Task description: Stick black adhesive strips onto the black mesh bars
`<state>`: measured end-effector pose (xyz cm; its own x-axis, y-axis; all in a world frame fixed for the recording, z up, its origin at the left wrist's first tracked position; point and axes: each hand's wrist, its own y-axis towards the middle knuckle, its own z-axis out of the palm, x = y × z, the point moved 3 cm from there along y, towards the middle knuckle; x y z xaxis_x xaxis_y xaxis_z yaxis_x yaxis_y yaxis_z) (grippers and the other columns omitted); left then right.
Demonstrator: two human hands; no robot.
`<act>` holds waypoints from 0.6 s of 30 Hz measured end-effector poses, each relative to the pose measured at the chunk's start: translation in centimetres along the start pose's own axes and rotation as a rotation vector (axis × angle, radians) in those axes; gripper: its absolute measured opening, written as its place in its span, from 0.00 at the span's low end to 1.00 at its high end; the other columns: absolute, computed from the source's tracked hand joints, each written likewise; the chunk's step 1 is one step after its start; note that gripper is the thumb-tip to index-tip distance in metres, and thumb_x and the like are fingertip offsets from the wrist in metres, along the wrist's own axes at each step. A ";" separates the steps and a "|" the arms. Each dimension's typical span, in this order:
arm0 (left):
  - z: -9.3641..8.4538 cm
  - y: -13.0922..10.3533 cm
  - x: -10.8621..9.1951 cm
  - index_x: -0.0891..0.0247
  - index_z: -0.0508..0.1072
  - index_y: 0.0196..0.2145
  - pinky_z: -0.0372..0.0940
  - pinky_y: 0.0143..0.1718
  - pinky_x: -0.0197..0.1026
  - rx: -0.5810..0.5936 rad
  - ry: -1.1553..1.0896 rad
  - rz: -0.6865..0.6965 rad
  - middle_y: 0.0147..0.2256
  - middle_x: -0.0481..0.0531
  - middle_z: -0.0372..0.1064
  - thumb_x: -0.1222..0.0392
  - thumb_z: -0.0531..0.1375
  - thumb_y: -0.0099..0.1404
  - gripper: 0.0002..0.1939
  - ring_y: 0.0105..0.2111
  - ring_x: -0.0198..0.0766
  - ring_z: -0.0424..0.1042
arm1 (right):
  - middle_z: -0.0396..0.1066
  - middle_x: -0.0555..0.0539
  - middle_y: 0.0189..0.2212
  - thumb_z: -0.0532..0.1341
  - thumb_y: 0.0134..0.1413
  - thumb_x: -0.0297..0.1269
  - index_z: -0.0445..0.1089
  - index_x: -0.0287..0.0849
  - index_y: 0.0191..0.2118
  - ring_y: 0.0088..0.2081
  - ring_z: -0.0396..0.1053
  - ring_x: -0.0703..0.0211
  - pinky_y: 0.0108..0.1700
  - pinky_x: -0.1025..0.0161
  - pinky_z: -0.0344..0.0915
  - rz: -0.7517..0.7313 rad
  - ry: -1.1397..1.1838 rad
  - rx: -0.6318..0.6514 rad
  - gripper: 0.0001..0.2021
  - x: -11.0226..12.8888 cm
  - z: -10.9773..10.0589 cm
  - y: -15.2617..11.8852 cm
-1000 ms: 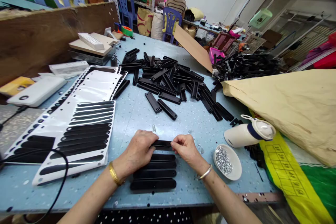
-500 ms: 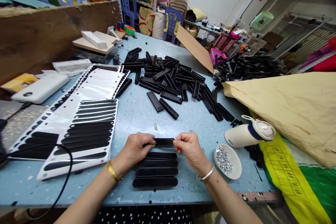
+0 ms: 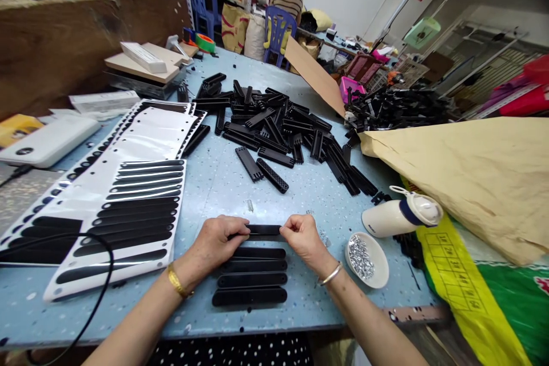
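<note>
My left hand (image 3: 223, 237) and my right hand (image 3: 303, 238) pinch the two ends of one black plastic strip (image 3: 265, 230), held level above the table. Its smooth, flat face shows between the fingers. Just below, several similar black strips (image 3: 249, 296) lie side by side in a column in front of me. To the left, a white sheet of black stickers (image 3: 137, 223) lies on other sheets, with part of its rows peeled away. Beyond my hands is a heap of black plastic pieces (image 3: 274, 126), some with toothed ends. A white bowl (image 3: 383, 269) of small silvery parts is right of my right hand.
A cream bottle (image 3: 386, 218) lies on its side behind the bowl. Brown paper (image 3: 463, 166) and a yellow-green sack (image 3: 454, 274) cover the right edge. A black cable (image 3: 109, 274) loops at left near a white power bank (image 3: 51, 140). Another person (image 3: 288, 0) sits far back.
The strip between my hands has turned from its textured side to a smooth face. Both hands stay at its ends. The whole view has shifted slightly.
</note>
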<state>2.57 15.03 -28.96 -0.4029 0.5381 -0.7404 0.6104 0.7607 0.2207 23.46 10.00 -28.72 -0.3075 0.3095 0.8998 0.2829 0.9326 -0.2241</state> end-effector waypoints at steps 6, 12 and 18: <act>0.1 0.0 0.1 0.57 0.79 0.31 0.71 0.40 0.41 -0.007 -0.006 0.005 0.34 0.48 0.80 0.67 0.59 0.59 0.09 0.36 0.39 0.79 | 0.61 0.54 0.12 0.59 0.37 0.35 0.64 0.41 0.15 0.16 0.55 0.66 0.19 0.68 0.51 0.027 0.087 0.080 0.08 1.7 -0.1 -0.6; 0.2 -0.1 0.2 0.58 0.79 0.31 0.71 0.41 0.41 0.004 -0.009 -0.007 0.34 0.48 0.80 0.67 0.59 0.58 0.09 0.37 0.40 0.79 | 0.62 0.53 0.13 0.59 0.39 0.36 0.65 0.41 0.16 0.17 0.56 0.66 0.19 0.68 0.52 0.003 0.114 0.105 0.08 2.6 -0.1 -1.2; 0.2 0.0 0.3 0.57 0.79 0.31 0.71 0.40 0.40 0.011 -0.017 0.012 0.33 0.47 0.80 0.67 0.59 0.59 0.09 0.37 0.40 0.78 | 0.60 0.54 0.11 0.58 0.37 0.34 0.63 0.42 0.15 0.16 0.54 0.67 0.19 0.68 0.49 0.008 0.003 0.063 0.07 0.2 -0.3 -0.3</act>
<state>2.61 15.06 -29.32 -0.3838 0.5403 -0.7488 0.6224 0.7504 0.2224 23.59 9.77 -28.40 -0.3022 0.3167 0.8991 0.2274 0.9399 -0.2547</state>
